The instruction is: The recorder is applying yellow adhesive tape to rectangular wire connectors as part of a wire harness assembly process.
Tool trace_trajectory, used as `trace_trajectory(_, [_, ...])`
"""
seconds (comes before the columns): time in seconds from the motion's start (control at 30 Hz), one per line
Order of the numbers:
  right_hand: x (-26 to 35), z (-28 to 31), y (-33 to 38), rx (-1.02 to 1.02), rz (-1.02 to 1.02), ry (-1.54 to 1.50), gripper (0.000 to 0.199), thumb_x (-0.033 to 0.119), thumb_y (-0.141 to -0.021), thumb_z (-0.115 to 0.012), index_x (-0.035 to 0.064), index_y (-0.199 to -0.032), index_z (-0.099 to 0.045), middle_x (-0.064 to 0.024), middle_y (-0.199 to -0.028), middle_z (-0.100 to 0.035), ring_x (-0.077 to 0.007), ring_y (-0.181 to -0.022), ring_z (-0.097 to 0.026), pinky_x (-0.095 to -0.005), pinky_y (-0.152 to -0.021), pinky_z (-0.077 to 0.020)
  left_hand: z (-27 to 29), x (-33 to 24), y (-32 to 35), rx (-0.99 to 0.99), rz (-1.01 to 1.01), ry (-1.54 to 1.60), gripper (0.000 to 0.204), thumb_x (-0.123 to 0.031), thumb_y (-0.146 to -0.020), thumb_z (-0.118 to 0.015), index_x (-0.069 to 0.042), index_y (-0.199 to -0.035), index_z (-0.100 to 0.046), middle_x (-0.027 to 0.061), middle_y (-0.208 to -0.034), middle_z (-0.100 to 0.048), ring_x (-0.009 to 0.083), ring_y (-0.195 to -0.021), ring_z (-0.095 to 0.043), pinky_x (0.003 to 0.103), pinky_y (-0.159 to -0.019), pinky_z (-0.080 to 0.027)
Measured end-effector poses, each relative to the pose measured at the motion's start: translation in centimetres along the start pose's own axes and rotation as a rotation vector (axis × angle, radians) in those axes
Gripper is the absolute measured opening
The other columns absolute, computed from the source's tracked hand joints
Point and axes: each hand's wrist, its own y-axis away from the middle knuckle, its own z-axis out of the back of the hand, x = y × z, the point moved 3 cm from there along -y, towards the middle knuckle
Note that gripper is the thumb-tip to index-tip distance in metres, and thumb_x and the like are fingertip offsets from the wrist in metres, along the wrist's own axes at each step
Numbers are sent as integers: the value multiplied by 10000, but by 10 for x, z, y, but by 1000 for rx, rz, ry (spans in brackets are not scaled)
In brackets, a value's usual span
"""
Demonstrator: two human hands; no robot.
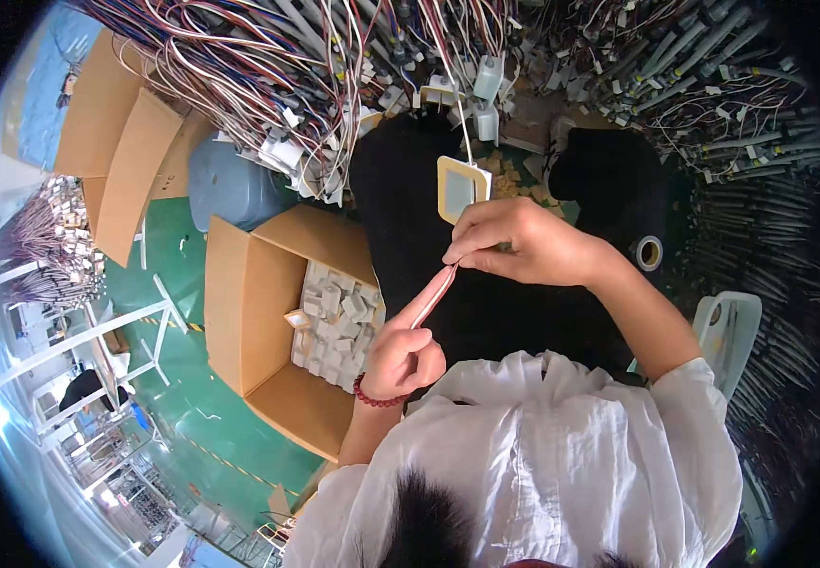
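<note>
My left hand (405, 360), with a red bead bracelet at the wrist, is closed, its index finger stretched forward. Thin wires (436, 296) run along that finger, held in this hand. My right hand (523, 241) pinches at the left fingertip, where the wires end; its thumb and index finger hide the exact spot. Just beyond the right knuckles is a flat white square piece with a tan border (462, 186). A white cable (467, 133) leads from it up toward the hanging bundles. Whether the right hand touches the square piece, I cannot tell.
On the left stands an open cardboard box (244, 303) holding many small white blocks (334, 317). Behind it is a grey-blue stool (230, 180). Wire bundles (239, 57) hang along the far side, grey cables (760, 227) on the right. A tape roll (647, 253) lies at right.
</note>
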Motion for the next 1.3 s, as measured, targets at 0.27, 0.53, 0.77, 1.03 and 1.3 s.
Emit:
trace_trajectory(0.27, [7, 4, 7, -41, -10, 7, 152, 2, -775, -674, 31, -921, -699, -91, -886, -633, -232, -780, -631, -317, -668, -504, -3, 0, -2, 21, 37, -66, 646, -72, -869, -300, -4, -1476, -91, 12, -469, -395, 81, -330, -307, 229, -386, -283])
trace_trajectory(0.53, [2, -2, 17, -152, 71, 163, 79, 43, -714, -646, 33, -792, -657, -97, -754, -589, -270, -697, -602, -349, -613, -486, 4, -2, -9, -87, 99, -358, 584, -116, -920, -341, -12, -1468, -166, 41, -642, -515, 82, -402, -361, 222, -411, -304])
trace_trajectory(0.77, [12, -13, 35, -346, 94, 571, 119, 108, -629, -633, 70, -603, -523, -63, -661, -480, -263, -636, -561, -381, -531, -478, -15, -23, -47, -373, -478, -1479, 157, -22, -808, -638, 18, -959, -628, 153, -961, -634, 280, -909, -604, 359, -830, -470])
trace_trajectory(1.03, [18, -15, 59, -475, 122, 821, 170, 200, -587, -613, 59, -529, -538, -58, -666, -502, -229, -634, -542, -348, -479, -475, -20, 10, -67, -444, -234, -1446, 208, -157, -907, -569, 48, -944, -572, 96, -762, -601, 160, -681, -510, 315, -648, -442])
trace_trajectory(1.3, [27, -11, 80, -551, -31, 901, 147, 217, -623, -630, 75, -639, -593, -46, -753, -535, -190, -645, -558, -318, -482, -479, -20, 29, -85, -417, -332, -1245, 264, -234, -946, -549, 21, -885, -576, 11, -735, -542, 69, -642, -444, 223, -566, -366])
